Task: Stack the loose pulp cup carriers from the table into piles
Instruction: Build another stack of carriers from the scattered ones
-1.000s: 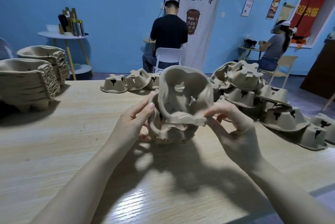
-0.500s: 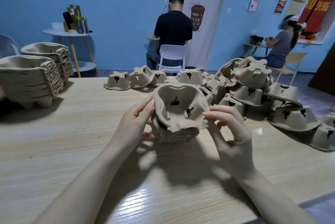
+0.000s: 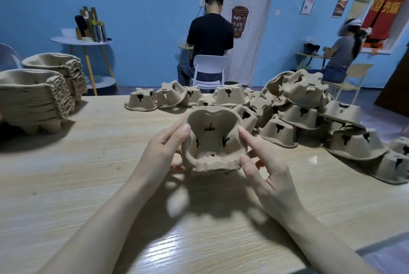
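Tan pulp carrier (image 3: pixel 213 140), cup-well up, slotted walls, nested on a short pile at table (image 3: pixel 88 174) centre; left hand (image 3: pixel 163 152) and right hand (image 3: pixel 265 169) both grasp its rim. Loose carriers (image 3: pixel 298 116) crowd right; tall stacks (image 3: pixel 33 98) at left edge, bare wood between.

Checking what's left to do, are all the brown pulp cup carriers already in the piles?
No, many loose brown pulp cup carriers lie heaped right of the stacked piles.
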Demonstrator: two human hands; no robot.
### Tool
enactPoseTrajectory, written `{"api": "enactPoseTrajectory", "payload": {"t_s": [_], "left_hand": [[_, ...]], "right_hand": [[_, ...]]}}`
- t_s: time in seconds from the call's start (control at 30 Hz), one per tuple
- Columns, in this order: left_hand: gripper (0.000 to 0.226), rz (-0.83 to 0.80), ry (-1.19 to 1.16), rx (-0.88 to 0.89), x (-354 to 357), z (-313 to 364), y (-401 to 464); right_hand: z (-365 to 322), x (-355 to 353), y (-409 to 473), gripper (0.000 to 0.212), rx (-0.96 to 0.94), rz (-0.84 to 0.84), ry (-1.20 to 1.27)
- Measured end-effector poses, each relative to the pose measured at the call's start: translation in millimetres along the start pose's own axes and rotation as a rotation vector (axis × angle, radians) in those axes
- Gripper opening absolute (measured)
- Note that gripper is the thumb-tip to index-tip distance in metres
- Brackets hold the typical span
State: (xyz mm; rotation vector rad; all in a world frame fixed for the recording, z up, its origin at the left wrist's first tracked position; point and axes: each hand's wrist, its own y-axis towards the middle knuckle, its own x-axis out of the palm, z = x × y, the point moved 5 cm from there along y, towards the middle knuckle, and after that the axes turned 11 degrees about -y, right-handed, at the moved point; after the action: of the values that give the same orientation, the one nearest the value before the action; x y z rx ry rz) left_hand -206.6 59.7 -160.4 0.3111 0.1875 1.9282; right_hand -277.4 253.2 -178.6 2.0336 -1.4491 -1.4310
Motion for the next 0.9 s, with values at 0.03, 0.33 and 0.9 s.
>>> {"api": "enactPoseTrajectory", "payload": {"t_s": [0.03,0.33,0.9], "left_hand": [[0.025,-0.011,-0.014,0.009,0.1,0.5,0.2],[0.022,0.228,-0.035,0.08,-24.4,3.4,8.4],[0.024,0.427,-0.081,0.064,-44.8,-3.9,13.2]], "right_hand": [[1.1,3.6,-0.3,0.051,0.037,-0.053,0.024],[-7.8,26.9,13.7,0.058,0.124,-0.294,0.243],[74.6,21.9,67.7,0.028,0.135,-0.11,-0.801]]}}
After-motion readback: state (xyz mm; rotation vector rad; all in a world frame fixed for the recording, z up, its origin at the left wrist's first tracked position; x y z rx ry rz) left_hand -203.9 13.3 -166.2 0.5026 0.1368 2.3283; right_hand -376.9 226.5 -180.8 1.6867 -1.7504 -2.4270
